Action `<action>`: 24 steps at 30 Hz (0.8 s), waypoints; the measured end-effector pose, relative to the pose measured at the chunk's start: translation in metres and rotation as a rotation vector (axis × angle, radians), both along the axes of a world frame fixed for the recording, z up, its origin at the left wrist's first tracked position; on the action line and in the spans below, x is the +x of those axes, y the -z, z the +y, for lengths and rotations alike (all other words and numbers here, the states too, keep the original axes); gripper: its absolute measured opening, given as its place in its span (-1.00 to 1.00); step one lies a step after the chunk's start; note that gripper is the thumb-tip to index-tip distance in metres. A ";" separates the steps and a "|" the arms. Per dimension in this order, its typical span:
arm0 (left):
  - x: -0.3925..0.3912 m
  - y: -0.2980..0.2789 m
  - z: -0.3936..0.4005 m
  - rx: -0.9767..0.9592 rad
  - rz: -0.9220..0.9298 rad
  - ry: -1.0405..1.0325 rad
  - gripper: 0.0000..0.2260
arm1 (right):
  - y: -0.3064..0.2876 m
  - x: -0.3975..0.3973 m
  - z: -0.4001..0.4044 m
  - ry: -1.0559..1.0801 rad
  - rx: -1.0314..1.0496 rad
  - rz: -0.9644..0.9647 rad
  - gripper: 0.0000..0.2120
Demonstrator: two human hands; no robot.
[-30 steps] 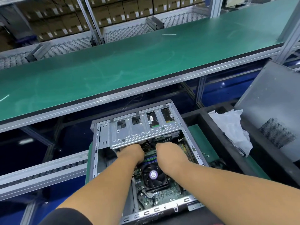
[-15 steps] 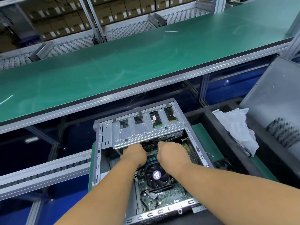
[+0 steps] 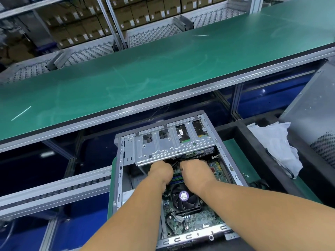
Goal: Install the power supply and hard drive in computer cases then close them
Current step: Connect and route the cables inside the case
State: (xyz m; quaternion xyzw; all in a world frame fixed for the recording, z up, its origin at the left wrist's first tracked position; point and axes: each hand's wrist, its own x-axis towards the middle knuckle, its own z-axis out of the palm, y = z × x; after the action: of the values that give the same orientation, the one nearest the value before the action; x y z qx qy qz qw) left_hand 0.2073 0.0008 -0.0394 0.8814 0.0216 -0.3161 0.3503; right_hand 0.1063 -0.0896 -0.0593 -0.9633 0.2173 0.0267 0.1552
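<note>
Green conveyor bench (image 3: 163, 69) behind, open computer case (image 3: 119, 178) on the lower line. Your left hand (image 3: 160, 172) and right hand (image 3: 194, 170) are both under the drive cage (image 3: 172, 145)'s near edge; fingers hidden, can't tell grip. Likely seating a cable. Next needs feel: cage blocks sight, CPU fan (image 3: 184, 198) crowds your wrists. Side panel (image 3: 311, 127) leans right, by white bag (image 3: 275, 147).

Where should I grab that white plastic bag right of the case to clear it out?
Pinch the bag at its crumpled upper part, coming from above. It slumps loosely over the black divider, so the raised folds give a hand purchase; its lower edge hangs down the far side.
</note>
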 end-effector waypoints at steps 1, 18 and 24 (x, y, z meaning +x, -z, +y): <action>-0.001 0.000 -0.001 -0.060 0.010 -0.018 -0.79 | 0.001 0.000 0.000 0.017 0.010 -0.011 -0.68; -0.012 0.001 -0.002 -0.359 0.188 -0.363 -0.88 | -0.007 -0.004 0.005 0.137 0.169 -0.102 -0.83; -0.015 -0.003 0.000 -0.499 0.280 -0.514 -0.68 | -0.006 -0.004 0.005 0.124 0.137 -0.101 -0.81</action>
State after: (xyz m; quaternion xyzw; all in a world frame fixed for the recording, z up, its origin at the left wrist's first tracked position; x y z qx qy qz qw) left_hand 0.1925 0.0008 -0.0366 0.6832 0.2119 -0.3310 0.6154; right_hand 0.1018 -0.0846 -0.0532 -0.9353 0.2662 -0.0166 0.2326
